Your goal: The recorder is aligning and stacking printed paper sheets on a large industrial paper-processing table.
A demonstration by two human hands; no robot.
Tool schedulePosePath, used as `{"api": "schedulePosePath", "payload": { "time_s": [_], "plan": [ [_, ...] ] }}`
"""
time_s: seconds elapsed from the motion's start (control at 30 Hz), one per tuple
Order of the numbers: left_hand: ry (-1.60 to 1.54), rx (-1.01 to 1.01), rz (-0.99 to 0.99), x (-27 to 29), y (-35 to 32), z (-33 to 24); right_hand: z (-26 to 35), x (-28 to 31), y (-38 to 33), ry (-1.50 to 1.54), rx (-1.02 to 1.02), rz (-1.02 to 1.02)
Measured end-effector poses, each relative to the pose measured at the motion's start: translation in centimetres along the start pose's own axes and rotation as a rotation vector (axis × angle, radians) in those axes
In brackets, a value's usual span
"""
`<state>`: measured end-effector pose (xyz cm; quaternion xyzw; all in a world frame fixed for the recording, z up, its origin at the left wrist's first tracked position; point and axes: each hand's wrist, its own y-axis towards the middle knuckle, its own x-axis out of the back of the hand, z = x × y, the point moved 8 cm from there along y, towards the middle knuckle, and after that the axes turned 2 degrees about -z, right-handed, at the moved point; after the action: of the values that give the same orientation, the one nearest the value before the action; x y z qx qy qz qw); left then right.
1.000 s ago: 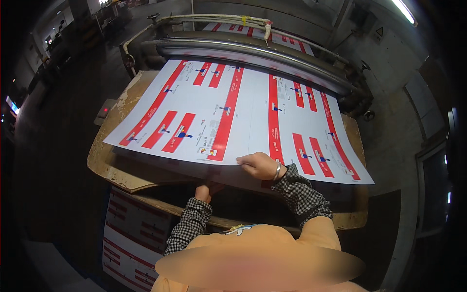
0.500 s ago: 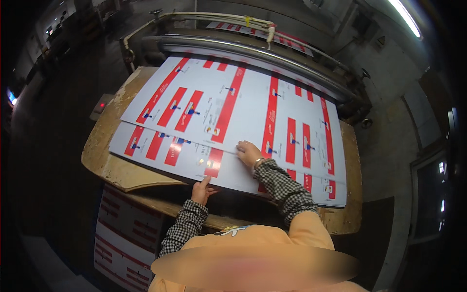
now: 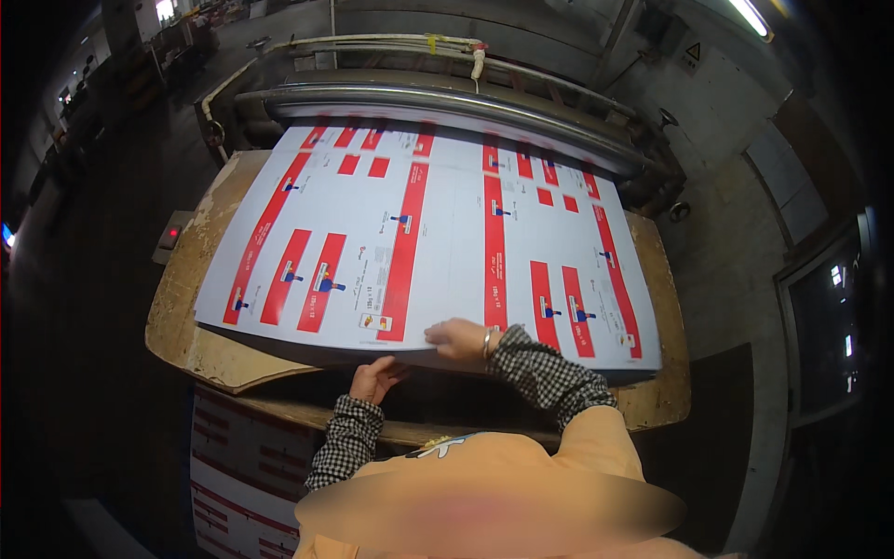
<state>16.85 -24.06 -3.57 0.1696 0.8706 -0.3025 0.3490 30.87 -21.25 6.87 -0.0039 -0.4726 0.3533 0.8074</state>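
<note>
A large white printed sheet (image 3: pixel 438 233) with red bars and blue marks lies over a worn wooden board (image 3: pixel 186 317); its far edge reaches a long metal roller (image 3: pixel 447 98). The near edge is raised a little, with shadow under it. My right hand (image 3: pixel 456 337) rests on top of that near edge and grips it; a bracelet shows at the wrist. Just below and to the left, my left hand (image 3: pixel 377 377) reaches up under the edge, fingertips touching the underside. Both sleeves are black-and-white checked.
A stack of similar red-and-white sheets (image 3: pixel 242 466) stands low at the left, below the board. A small box with a red light (image 3: pixel 172 233) sits at the board's left side. Grey machine panels and a wall close off the right; dark floor lies to the left.
The sheet has slid away from me toward the roller and now lies square over the pile. My right hand moved right along the near edge; my left hand stays beneath it.
</note>
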Motion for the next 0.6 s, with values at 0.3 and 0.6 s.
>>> {"api": "schedulePosePath", "payload": {
  "time_s": [0.3, 0.6],
  "plan": [
    [0.025, -0.078, -0.274, 1.1, 0.1, 0.0, 3.4, 3.5, -2.8, 0.176, 0.214, -0.459],
    [-0.032, -0.091, -0.253, -0.2, -0.5, -0.7, -1.1, 1.4, 0.3, 0.221, 0.061, -0.252]
  ]
}}
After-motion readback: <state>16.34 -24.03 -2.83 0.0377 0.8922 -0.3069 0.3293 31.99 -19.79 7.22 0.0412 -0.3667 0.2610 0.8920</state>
